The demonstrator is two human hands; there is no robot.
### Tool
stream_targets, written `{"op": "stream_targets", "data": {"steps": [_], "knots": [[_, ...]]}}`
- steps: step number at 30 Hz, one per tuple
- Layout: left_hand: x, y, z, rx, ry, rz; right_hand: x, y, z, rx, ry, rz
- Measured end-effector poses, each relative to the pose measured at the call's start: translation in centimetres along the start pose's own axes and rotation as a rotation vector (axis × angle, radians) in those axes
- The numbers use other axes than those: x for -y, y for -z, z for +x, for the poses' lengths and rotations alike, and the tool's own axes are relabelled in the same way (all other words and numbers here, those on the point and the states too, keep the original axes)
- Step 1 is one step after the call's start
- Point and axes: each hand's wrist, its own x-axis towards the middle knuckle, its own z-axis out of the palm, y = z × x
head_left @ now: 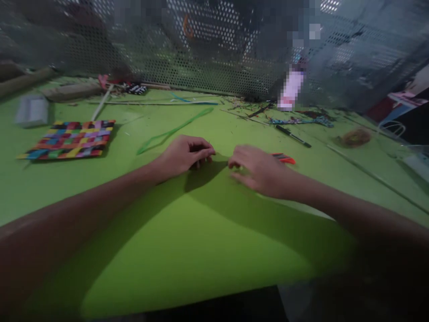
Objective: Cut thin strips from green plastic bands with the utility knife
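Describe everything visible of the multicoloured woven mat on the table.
The woven mat is a flat, roughly square piece of interlaced paper-like strips in red, yellow, blue, pink and black, forming a checked pattern. It lies on the green table, far left, strip ends uneven along its edges. No hand touches it; the left hand rests apart, to its right.

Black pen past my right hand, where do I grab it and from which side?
Pinch the black pen at mid-barrel from above, fingers across its narrow width: it lies flat and slanted on the green table, bare surface either side.
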Motion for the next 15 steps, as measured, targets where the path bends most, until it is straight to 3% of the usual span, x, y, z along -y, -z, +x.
{"op": "stream_targets", "data": {"steps": [3, 6, 10, 12, 15], "knots": [[0.1, -0.2, 0.1, 0.020, -0.005, -0.037, 1.5, -1.0, -1.3, 0.058, -0.017, -0.009], [0.1, -0.3, -0.1, 0.029, -0.030, -0.031, 1.9, -1.9, -2.2, 0.010, 0.034, -0.171], [-0.6, -0.4, -0.5, 0.115, -0.079, 0.017, 1.7, -2.1, -3.1, 0.044, 0.132, -0.402], [-1.4, -0.4, -0.8, 0.171, -0.103, 0.053, 1.6, -1.7, -3.8, 0.055, 0.135, -0.401], [-3.4, -1.1, -2.1, 0.239, -0.140, 0.094, 2.1, -0.5, -6.0, 0.049, 0.083, -0.210]]}}
